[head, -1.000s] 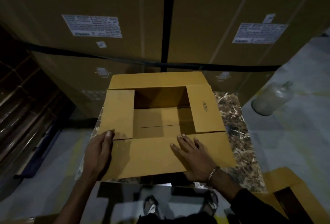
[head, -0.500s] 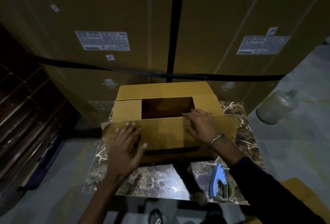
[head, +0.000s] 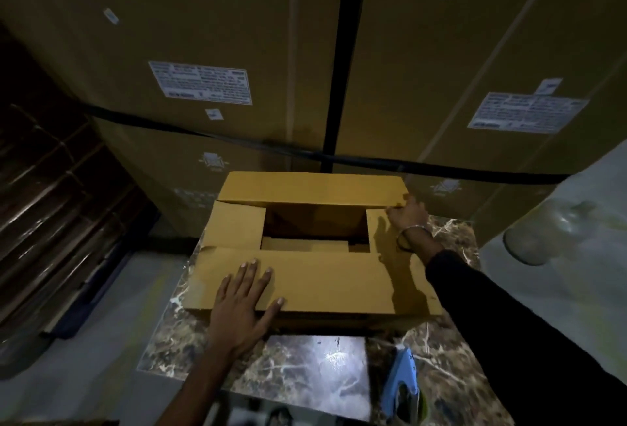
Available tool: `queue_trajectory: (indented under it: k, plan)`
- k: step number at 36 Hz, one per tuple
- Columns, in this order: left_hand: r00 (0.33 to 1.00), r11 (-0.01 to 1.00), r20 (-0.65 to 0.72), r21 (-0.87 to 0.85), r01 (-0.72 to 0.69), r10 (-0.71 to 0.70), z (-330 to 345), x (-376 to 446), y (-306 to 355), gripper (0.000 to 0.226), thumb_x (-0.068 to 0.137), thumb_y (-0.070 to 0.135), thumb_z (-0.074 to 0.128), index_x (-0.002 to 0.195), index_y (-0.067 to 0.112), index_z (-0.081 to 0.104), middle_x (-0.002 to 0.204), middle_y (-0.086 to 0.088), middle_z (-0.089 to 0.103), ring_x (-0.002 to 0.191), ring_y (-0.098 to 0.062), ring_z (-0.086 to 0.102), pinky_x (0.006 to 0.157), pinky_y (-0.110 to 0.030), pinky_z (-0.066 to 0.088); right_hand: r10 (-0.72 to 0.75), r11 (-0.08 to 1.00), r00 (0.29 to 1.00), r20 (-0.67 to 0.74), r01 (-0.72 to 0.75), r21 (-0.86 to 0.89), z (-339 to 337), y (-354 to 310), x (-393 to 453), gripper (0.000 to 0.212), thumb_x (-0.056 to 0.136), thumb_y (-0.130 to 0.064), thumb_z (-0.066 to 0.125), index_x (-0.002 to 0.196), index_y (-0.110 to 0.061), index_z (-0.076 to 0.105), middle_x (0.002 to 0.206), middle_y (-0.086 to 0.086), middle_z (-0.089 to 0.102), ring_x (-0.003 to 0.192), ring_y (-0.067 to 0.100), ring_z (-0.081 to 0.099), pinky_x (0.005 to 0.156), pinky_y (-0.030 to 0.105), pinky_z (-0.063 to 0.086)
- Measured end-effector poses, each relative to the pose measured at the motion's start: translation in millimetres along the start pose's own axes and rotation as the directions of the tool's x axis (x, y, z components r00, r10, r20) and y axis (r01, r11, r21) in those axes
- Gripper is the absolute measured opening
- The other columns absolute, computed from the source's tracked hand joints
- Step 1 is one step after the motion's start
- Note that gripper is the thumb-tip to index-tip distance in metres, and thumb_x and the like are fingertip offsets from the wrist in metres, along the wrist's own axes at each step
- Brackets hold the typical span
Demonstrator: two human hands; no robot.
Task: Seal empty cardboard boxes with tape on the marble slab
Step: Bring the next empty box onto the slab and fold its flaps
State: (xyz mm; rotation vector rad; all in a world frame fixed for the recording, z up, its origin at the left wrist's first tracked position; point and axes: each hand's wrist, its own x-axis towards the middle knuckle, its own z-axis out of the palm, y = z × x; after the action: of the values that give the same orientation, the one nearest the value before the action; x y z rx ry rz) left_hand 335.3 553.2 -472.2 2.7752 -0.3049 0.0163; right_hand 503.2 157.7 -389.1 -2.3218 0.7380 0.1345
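Your left hand (head: 242, 303) flat, fingers spread, pins near flap (head: 305, 284). Right hand (head: 405, 217) fingers pinch far flap (head: 312, 188) corner; fold toward you.

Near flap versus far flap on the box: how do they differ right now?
The near flap is folded down flat over the opening, pressed by the open left hand. The far flap stands raised, not yet folded, and the right hand grips its right corner. Both are long flaps of the same cardboard box, neither taped.

The blue tape dispenser (head: 405, 388) is cut by the bottom edge; carton labels (head: 201, 82) unreadable.
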Motion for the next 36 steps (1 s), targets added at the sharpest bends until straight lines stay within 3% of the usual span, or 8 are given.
queue_trajectory:
  k: [7, 11, 15, 18, 22, 26, 29, 36]
  plan:
    - [0.998, 0.994, 0.034, -0.088, 0.060, -0.057, -4.9, 6.3, 3.6, 0.072, 0.096, 0.086, 0.032, 0.160, 0.054, 0.028, 0.174, 0.020, 0.006, 0.162, -0.006, 0.001, 0.131, -0.039, 0.004, 0.318, 0.687, 0.915, 0.249, -0.403, 0.605, -6.4, 2.3, 76.1, 0.052, 0.086, -0.022, 0.080, 0.129, -0.001, 0.061, 0.117, 0.009, 0.062, 0.098, 0.027, 0.062, 0.076, 0.037, 0.049]
    - [0.997, 0.992, 0.040, -0.106, 0.067, -0.063, -6.4, 6.0, 5.3, 0.075, 0.093, 0.088, 0.039, 0.159, 0.054, 0.032, 0.174, 0.021, 0.010, 0.162, -0.005, 0.003, 0.131, -0.045, 0.012, 0.289, 0.483, 0.920, 0.265, -0.380, 0.789, -7.0, 14.9, 74.4, 0.075, 0.080, -0.004, 0.081, 0.148, -0.011, 0.049, 0.126, 0.008, 0.062, 0.101, 0.025, 0.063, 0.079, 0.040, 0.057]
    - [0.998, 0.992, 0.031, -0.111, 0.066, -0.063, -6.7, 3.7, 7.9, 0.073, 0.094, 0.086, 0.042, 0.159, 0.053, 0.033, 0.174, 0.021, 0.011, 0.162, -0.005, 0.005, 0.131, -0.048, 0.015, 0.140, 0.474, 0.980, 0.138, -0.189, 0.860, -17.6, 33.9, 43.8, 0.074, 0.081, 0.010, 0.073, 0.144, -0.023, 0.054, 0.117, 0.005, 0.068, 0.104, 0.025, 0.066, 0.097, 0.050, 0.056]
    - [0.997, 0.989, 0.020, -0.131, 0.071, -0.069, -7.1, 2.6, 11.8, 0.072, 0.094, 0.084, 0.045, 0.159, 0.055, 0.033, 0.174, 0.022, 0.014, 0.162, -0.007, 0.008, 0.130, -0.051, 0.018, 0.002, 0.622, 0.986, 0.168, -0.133, 0.771, -22.5, 59.3, 34.9, 0.073, 0.083, 0.006, 0.077, 0.146, -0.021, 0.052, 0.125, 0.000, 0.068, 0.116, 0.023, 0.063, 0.098, 0.041, 0.053]
    - [0.997, 0.986, 0.015, -0.142, 0.083, -0.082, -12.3, 6.1, 16.8, 0.072, 0.094, 0.083, 0.048, 0.159, 0.056, 0.032, 0.173, 0.023, 0.012, 0.162, -0.008, 0.008, 0.129, -0.050, 0.019, -0.360, 0.849, 0.925, 0.120, 0.271, 0.454, -30.8, 99.0, 39.5, 0.066, 0.076, 0.010, 0.079, 0.124, -0.033, 0.067, 0.139, 0.005, 0.063, 0.135, 0.027, 0.053, 0.091, 0.012, 0.050]
    - [0.991, 0.983, -0.028, -0.130, 0.129, -0.134, -10.4, 7.7, 23.3, 0.088, 0.090, 0.086, 0.049, 0.163, 0.039, 0.035, 0.173, 0.021, 0.010, 0.162, -0.019, 0.019, 0.127, -0.052, 0.024, -0.423, 0.906, 0.808, 0.410, 0.376, 0.194, -37.3, 120.8, 35.3, 0.116, 0.058, -0.057, 0.097, 0.155, -0.046, 0.036, 0.170, -0.014, 0.011, 0.154, 0.009, 0.014, 0.119, 0.043, 0.038]
    - [0.953, 0.958, -0.149, -0.152, 0.242, -0.265, -11.1, 6.6, 30.6, 0.121, 0.077, 0.088, 0.060, 0.169, 0.021, 0.020, 0.177, -0.001, 0.008, 0.157, -0.039, 0.026, 0.116, -0.061, 0.038, -0.398, 0.882, 0.753, 0.524, 0.471, -0.006, -40.8, 113.6, 24.7, 0.149, 0.046, -0.084, 0.085, 0.163, -0.041, 0.003, 0.165, -0.019, -0.025, 0.150, 0.004, -0.010, 0.124, 0.042, 0.022]
    - [0.997, 1.000, -0.083, 0.029, 0.006, -0.004, -4.9, 46.5, 74.9, 0.121, 0.081, 0.092, 0.054, 0.169, 0.017, 0.020, 0.178, -0.004, 0.002, 0.164, -0.031, 0.003, 0.124, -0.059, 0.026, -0.372, 0.853, 0.840, 0.395, 0.477, -0.212, -18.3, 113.5, 3.7, 0.126, 0.068, -0.100, 0.047, 0.159, -0.043, -0.018, 0.162, -0.013, -0.039, 0.157, 0.023, -0.019, 0.124, 0.054, 0.018]
